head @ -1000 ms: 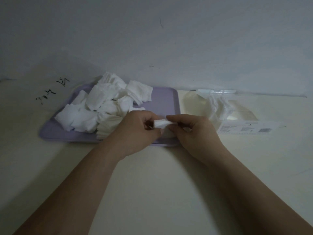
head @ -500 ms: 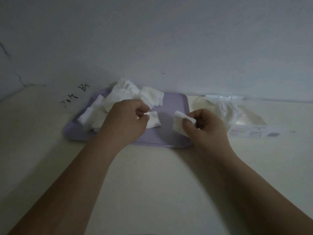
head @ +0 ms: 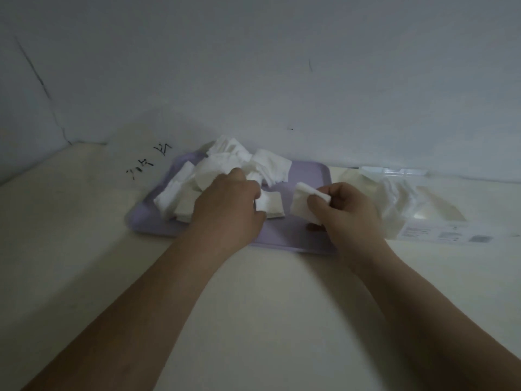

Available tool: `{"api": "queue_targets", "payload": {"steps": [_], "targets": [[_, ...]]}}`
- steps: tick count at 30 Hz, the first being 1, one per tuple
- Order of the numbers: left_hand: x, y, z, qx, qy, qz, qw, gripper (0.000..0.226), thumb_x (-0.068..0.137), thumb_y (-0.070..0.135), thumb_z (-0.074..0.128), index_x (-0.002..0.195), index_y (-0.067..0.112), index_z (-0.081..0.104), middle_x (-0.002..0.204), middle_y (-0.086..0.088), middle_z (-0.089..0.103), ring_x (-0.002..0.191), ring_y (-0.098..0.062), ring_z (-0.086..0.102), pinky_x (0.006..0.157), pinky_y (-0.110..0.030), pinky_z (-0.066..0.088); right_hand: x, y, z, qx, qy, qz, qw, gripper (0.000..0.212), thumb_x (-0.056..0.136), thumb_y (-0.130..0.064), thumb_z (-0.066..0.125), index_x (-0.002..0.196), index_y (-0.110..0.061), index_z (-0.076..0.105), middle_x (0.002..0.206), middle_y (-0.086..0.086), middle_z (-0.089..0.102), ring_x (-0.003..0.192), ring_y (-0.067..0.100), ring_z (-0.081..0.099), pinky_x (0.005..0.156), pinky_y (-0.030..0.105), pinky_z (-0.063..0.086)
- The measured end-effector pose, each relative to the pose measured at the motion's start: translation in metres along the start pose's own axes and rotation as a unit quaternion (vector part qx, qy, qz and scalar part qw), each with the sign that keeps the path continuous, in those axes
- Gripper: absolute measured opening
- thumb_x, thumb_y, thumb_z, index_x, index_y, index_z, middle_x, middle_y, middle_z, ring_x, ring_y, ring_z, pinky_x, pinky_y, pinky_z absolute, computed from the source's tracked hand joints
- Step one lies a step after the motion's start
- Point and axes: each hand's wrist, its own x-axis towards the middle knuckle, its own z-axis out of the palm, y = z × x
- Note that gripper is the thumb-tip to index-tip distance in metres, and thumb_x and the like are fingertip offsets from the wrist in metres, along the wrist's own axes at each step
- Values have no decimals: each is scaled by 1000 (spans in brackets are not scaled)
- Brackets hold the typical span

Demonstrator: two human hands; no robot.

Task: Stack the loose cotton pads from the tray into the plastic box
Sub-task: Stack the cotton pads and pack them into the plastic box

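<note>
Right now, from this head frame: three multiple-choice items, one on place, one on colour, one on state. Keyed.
1. Where does the plastic box lie relative to the tray?
A) left of it B) right of it C) on top of it
2. What colour is the tray?
A) lilac B) green C) red
3. The right hand is:
A) open and empty B) pinching a cotton pad C) holding a pen

1 B: the box sits past the tray's right edge.
2 A: its bare floor shows pale purple.
3 B: thumb and fingers pinch the pad above the tray.
</note>
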Motion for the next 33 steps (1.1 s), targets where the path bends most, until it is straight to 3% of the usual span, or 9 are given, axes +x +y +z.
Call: {"api": "queue_targets", "payload": {"steps": [3, 6, 14, 17, 19, 22, 26, 31, 33], "targets": [[15, 15, 4, 27, -45, 50, 997, 19, 88, 39, 71, 90, 19, 70, 107, -7, 66, 108, -30, 59, 81, -38, 51, 0, 5, -2, 44, 10, -1, 999, 3, 95, -8, 71, 95, -7, 68, 90, 12, 74, 87, 29, 74, 65, 36, 64], [24, 19, 18, 50, -90, 43, 994, 32, 87, 42, 65, 71, 23, 45, 96, -9, 67, 96, -34, 64, 69, -33, 41, 0, 9, -4, 62, 13, -3, 998, 4, 95, -7, 71, 95, -6, 67, 90, 14, 73, 86, 27, 73, 67, 37, 65], [36, 14, 36, 19, -62, 9, 998, 17, 86, 12, 62, 78, 23, 52, 77, 1, 53, 85, -31, 65, 68, -31, 39, 0, 10, -12, 106, 17, 7, 994, 3, 97, -6, 69, 98, -3, 68, 90, 16, 76, 85, 36, 77, 64, 28, 61], [32, 11, 31, -95, -27, -17, 995, 10, 86, 16, 60, 76, 16, 60, 69, -2, 58, 73, -26, 63, 61, -33, 43, 1, 10, -16, 108, 20, 10, 994, 6, 97, -6, 69, 100, -1, 69, 89, 14, 76, 81, 33, 78, 66, 34, 64], [26, 17, 18, -287, -36, -73, 955, 8, 90, 15, 66, 85, 10, 71, 73, -10, 68, 65, -16, 61, 58, -29, 45, 1, 11, -18, 110, 23, 12, 994, 7, 97, -7, 70, 101, -1, 69, 90, 14, 76, 81, 32, 78, 70, 39, 66], [13, 27, 4, -548, -125, -110, 819, 18, 95, 2, 68, 111, 8, 74, 100, -12, 79, 80, -15, 69, 58, -27, 47, 2, 10, -19, 106, 14, 16, 994, 6, 96, -7, 71, 100, -4, 72, 87, 10, 78, 79, 25, 77, 69, 36, 65], [2, 31, 9, -635, -154, -118, 747, 23, 102, 6, 59, 121, 5, 72, 114, -13, 77, 94, -23, 73, 65, -34, 53, 0, 8, -18, 103, -26, 12, 994, 8, 91, -10, 79, 99, -9, 79, 86, 10, 80, 81, 22, 77, 72, 35, 64], [-1, 31, 20, -531, -112, -78, 836, 17, 101, 16, 65, 110, 24, 77, 88, 4, 73, 72, -4, 56, 64, -22, 48, -1, 4, -19, 161, -95, 15, 982, 11, 94, -4, 73, 101, -7, 80, 91, 14, 80, 84, 23, 76, 82, 42, 65], [-1, 30, 20, -530, -92, -80, 839, 14, 97, 12, 70, 106, 21, 77, 84, 6, 73, 63, 0, 55, 61, -16, 46, -1, 5, -19, 157, -113, 13, 981, 15, 97, -3, 68, 104, -8, 80, 94, 14, 80, 86, 23, 76, 82, 42, 64]]}}
